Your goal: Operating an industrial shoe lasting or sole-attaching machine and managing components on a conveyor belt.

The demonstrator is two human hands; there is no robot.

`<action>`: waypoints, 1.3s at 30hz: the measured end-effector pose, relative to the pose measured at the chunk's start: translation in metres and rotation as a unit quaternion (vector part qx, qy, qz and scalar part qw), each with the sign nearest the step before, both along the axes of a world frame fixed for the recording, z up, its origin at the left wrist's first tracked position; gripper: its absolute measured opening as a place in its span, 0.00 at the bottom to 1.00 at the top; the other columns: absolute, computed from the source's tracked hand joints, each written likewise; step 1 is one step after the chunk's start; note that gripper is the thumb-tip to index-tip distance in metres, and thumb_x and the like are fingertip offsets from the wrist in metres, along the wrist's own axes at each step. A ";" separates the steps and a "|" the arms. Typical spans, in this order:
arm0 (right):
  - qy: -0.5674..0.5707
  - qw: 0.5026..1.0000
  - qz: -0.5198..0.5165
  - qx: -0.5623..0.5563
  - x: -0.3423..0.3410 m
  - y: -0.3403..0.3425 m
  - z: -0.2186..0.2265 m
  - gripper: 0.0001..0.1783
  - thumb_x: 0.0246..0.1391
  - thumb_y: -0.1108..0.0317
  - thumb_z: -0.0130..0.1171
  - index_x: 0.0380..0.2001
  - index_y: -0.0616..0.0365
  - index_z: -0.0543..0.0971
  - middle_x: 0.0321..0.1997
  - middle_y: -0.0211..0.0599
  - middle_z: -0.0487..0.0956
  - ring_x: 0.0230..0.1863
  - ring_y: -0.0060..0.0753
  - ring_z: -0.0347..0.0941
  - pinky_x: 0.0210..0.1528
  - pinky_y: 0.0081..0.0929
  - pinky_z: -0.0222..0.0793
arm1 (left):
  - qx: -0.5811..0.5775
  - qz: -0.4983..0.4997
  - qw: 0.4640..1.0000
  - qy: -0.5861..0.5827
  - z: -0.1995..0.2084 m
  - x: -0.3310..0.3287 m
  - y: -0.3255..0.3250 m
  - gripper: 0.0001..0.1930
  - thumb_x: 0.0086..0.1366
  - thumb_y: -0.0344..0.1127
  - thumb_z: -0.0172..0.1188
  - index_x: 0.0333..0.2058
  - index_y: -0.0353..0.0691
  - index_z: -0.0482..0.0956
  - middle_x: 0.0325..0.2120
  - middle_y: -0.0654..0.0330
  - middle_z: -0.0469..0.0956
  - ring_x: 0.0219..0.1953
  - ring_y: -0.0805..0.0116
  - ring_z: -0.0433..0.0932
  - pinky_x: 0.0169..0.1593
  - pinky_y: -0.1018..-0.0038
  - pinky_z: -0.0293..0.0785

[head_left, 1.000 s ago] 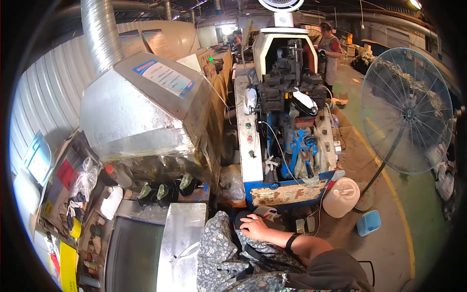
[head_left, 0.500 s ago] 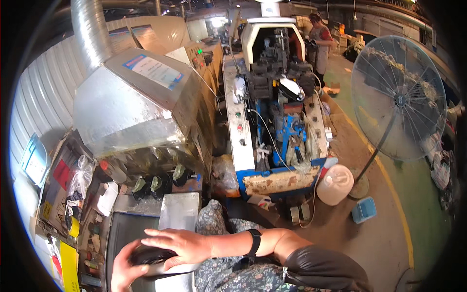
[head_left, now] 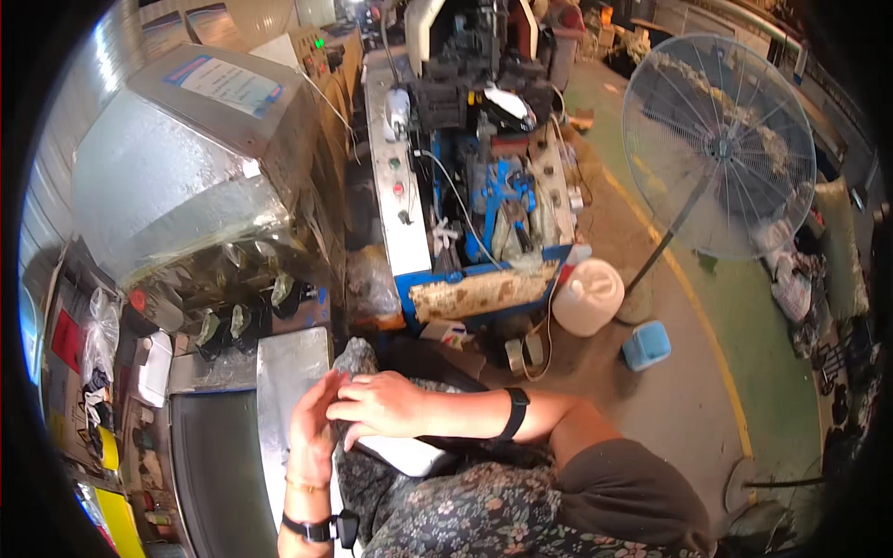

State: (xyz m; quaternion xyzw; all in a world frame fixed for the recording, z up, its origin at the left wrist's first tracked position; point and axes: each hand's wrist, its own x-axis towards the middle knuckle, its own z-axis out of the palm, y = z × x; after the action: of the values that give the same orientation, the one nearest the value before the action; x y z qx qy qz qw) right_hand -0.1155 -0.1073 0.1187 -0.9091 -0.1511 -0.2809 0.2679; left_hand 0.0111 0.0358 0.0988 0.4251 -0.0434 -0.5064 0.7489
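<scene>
Over my lap, my left hand (head_left: 314, 414) and my right hand (head_left: 379, 406) meet, fingers bent inward and touching. Both look closed, but what lies between the fingertips is hidden. Directly beneath my right hand rests a smooth white piece (head_left: 407, 455) with black beside it, possibly a shoe; the hand covers part of it. To the left of my hands is a pale metal plate (head_left: 293, 381) alongside a dark conveyor belt (head_left: 219, 456). Black shoes (head_left: 240, 324) with light openings stand at the mouth of a metal hood (head_left: 186, 158).
Ahead stands a blue and white machine (head_left: 484, 279). To its right are a cream plastic jug (head_left: 588, 298), a light-blue bin (head_left: 646, 346) and a large standing fan (head_left: 721, 149). A white container (head_left: 153, 370) is beside the belt. Another person (head_left: 564, 42) stands at the back.
My hands have moved from above the belt to the right, over my lap, bringing the black and white piece along. The left wrist has come into view, and the camera view has shifted right.
</scene>
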 end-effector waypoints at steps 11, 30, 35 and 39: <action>0.076 0.994 0.057 0.053 0.003 0.001 -0.004 0.25 0.47 0.57 0.66 0.46 0.60 0.76 0.51 0.42 0.77 0.46 0.44 0.76 0.49 0.36 0.73 | 0.068 0.071 0.989 -0.106 -0.016 -0.016 0.008 0.18 0.70 0.48 0.50 0.37 0.37 0.78 0.31 0.56 0.80 0.34 0.64 0.80 0.38 0.73 0.77; 0.266 0.905 -0.050 0.327 0.021 0.025 -0.149 0.08 0.60 0.71 0.48 0.41 0.62 0.72 0.28 0.47 0.74 0.29 0.37 0.72 0.32 0.36 0.69 | 0.222 0.025 0.824 -0.521 -0.098 0.033 0.049 0.31 0.60 0.29 0.63 0.61 0.34 0.63 0.51 0.52 0.73 0.53 0.62 0.72 0.57 0.69 0.69; 0.303 0.799 0.061 0.516 0.034 -0.018 -0.106 0.20 0.57 0.71 0.59 0.52 0.62 0.75 0.47 0.35 0.80 0.44 0.26 0.76 0.48 0.25 0.73 | 0.117 0.084 0.967 -0.212 -0.089 0.023 0.040 0.28 0.64 0.34 0.60 0.61 0.36 0.62 0.49 0.56 0.73 0.52 0.68 0.70 0.55 0.72 0.67; 0.511 0.623 -0.115 0.581 0.014 0.018 -0.181 0.35 0.64 0.36 0.39 0.49 0.58 0.78 0.43 0.33 0.80 0.41 0.25 0.76 0.42 0.21 0.72 | 0.161 0.096 0.956 -0.228 -0.091 -0.012 0.032 0.29 0.64 0.39 0.62 0.60 0.36 0.63 0.48 0.58 0.72 0.52 0.69 0.68 0.57 0.73 0.65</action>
State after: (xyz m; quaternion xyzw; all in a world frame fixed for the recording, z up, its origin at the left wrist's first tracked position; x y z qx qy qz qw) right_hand -0.1019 -0.0898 -0.0626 -0.5719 0.3100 0.1708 0.7400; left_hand -0.0005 0.0678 0.0075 0.6460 -0.0900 -0.3224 0.6861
